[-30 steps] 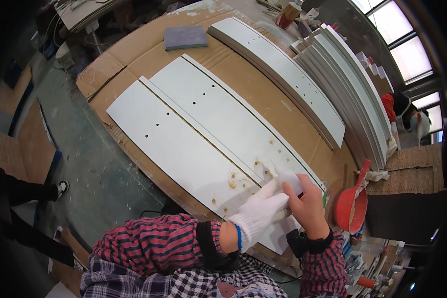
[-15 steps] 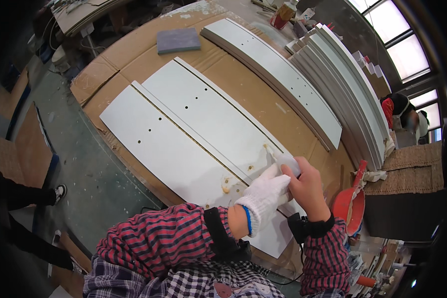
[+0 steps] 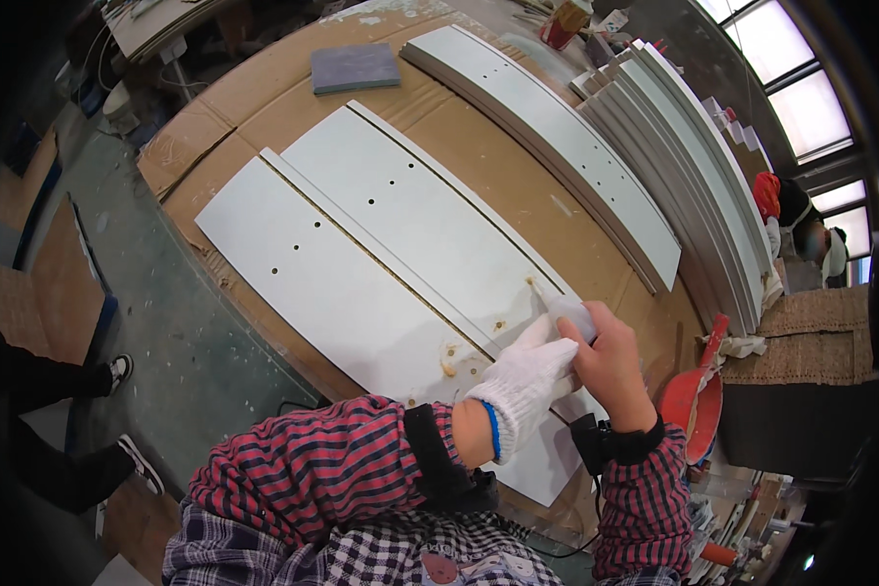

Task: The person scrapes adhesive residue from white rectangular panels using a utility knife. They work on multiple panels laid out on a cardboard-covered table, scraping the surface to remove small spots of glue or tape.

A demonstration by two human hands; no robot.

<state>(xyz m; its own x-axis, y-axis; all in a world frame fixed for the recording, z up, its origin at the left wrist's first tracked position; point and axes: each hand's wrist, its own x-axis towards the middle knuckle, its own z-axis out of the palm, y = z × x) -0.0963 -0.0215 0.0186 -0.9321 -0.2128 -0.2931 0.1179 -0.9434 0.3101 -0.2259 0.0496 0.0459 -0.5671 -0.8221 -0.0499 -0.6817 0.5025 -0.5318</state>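
Observation:
Two white panels with dark grooves and drilled holes lie side by side before me: the left panel (image 3: 293, 303) and the right panel (image 3: 430, 234). My right hand (image 3: 612, 366), bare, is wrapped round a white squeeze bottle (image 3: 575, 313), tilted so its nozzle points down at a hole near the right panel's far edge. My left hand (image 3: 525, 383), in a white knit glove, is closed against the bottle's lower side; some of its fingers are hidden. Yellowish-brown glue (image 3: 447, 368) marks several holes close to the glove.
Brown cardboard (image 3: 254, 107) covers the table. On it lie a grey block (image 3: 355, 70) and a stack of drilled panels (image 3: 547, 127); more long panels (image 3: 693, 186) stand piled at right. A red scoop (image 3: 695, 405) is beside my right arm. Other people are at far right and left.
Both hands and the bottle hold nearly the same place on the panel. The view has shifted slightly. At left, the other person's nearer shoe has moved up.

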